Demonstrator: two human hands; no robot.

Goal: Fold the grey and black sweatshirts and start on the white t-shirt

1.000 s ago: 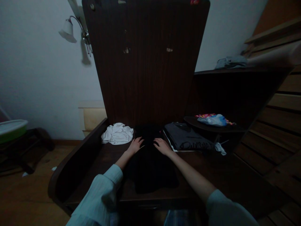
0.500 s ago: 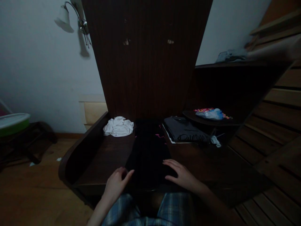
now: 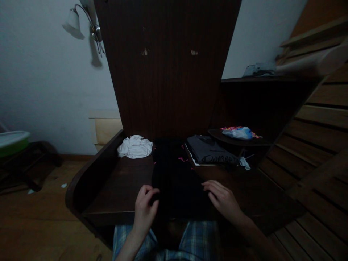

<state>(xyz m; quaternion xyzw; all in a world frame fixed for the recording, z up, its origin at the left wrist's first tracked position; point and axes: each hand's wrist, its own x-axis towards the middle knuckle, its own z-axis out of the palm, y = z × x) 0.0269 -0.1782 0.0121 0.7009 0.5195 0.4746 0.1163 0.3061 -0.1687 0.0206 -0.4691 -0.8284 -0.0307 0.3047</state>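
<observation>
A black garment (image 3: 176, 181) with small pink marks lies lengthwise on the dark wooden desktop in front of me. At its near left edge is my left hand (image 3: 146, 206), fingers curled in on the cloth. My right hand (image 3: 221, 197) is at the opposite edge, its bent fingertips closed on the fabric. The dark cloth hides exactly how much each hand grips. Beyond my left hand sits a crumpled white cloth (image 3: 135, 146). To the right of the black garment lies a folded dark grey garment (image 3: 209, 150) with black lettering, a white edge showing beneath it.
A small round-edged shelf (image 3: 233, 140) at the right bears a colourful plastic packet (image 3: 240, 133). The desk has a raised left side panel (image 3: 89, 170). Slatted wood (image 3: 312, 145) stands at far right, and a green basin (image 3: 13, 143) rests on a stool at far left.
Both hands have moved to the right, and their fingers have curled in at the black garment's edges. The near part of the garment now spreads further right. The view has shifted slightly.
</observation>
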